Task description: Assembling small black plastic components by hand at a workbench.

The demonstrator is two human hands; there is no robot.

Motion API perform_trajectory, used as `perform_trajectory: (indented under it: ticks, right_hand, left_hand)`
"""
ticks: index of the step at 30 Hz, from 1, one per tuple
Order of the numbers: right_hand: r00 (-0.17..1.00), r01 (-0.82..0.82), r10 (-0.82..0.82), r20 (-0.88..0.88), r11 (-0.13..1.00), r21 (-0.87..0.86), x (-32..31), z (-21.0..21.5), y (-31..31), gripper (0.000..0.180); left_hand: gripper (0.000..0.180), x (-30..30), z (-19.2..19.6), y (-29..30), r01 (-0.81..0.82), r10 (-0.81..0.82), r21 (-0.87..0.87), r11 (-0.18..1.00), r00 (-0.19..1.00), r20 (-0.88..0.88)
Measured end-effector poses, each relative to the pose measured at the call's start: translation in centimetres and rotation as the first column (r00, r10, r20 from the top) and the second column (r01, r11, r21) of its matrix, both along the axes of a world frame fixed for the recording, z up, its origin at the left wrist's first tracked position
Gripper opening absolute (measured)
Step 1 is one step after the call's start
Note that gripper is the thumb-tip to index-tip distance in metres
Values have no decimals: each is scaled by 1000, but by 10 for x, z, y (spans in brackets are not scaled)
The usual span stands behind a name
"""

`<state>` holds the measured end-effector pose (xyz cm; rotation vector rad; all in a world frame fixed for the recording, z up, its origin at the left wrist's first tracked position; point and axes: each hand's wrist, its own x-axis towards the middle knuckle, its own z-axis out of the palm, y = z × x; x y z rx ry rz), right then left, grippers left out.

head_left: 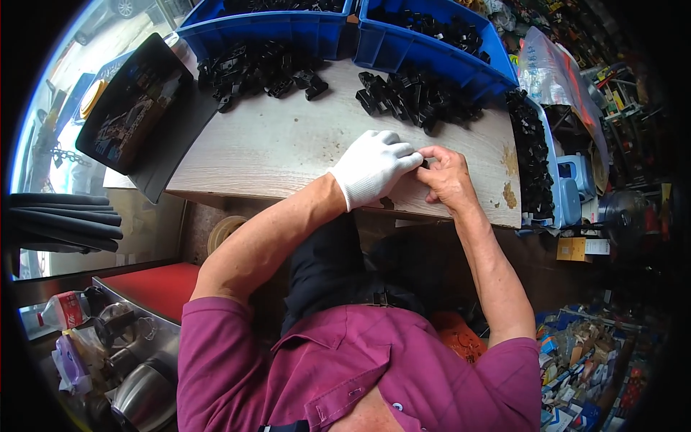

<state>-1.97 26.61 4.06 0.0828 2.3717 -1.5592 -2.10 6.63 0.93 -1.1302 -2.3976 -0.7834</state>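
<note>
Hands met at centre frame: our gloved left hand and bare right hand pinched one small black part between fingertips (mostly hidden). Two piles of parts lay above on the table; nothing finished showed.

Left hand – white knit cloth glove; table – matt pale wood-grain; bins – glossy blue plastic.
</note>
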Motion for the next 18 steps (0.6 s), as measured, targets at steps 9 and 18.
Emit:
perform_trajectory:
  ticks: [9, 18]
  right_hand:
    - [1000, 5, -6, -11, 999, -32, 0, -5, 4, 31]
    - [950, 309, -307, 49, 915, -258, -12, 8, 47, 32]
  left_hand:
    - [39, 5, 3, -5, -189, 193, 99, 977, 981, -32]
    - [15, -42, -12, -91, -800, 776, -53, 598, 594, -212]
